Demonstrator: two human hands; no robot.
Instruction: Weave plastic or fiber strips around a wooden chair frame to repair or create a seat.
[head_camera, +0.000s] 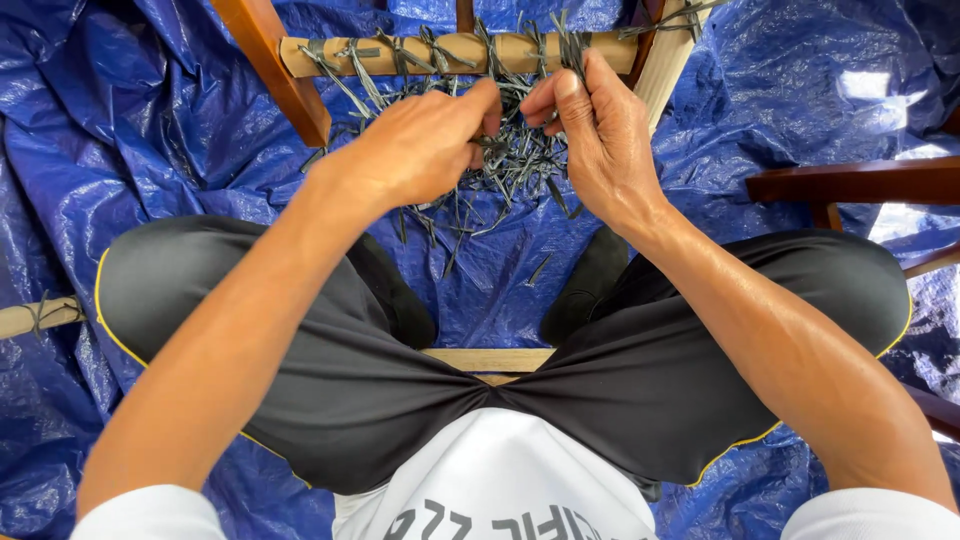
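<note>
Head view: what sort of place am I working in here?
Probably a makeshift chair-repair spot on the ground: a blue tarp covers the floor, a wooden chair rail carries cut cord ends, and dark cord scraps litter the tarp.

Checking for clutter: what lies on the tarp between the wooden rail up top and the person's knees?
In the head view, a heap of cut dark strips covers the blue tarp below the wooden rail; both hands, left hand and right hand, work over it.

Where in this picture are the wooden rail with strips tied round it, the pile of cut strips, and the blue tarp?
wooden rail (505, 52): head view, on a bare stretch of its middle.
cut strips (520, 165): head view, on the heap between the hands.
blue tarp (140, 130): head view, on a bare wrinkled patch at left.
</note>
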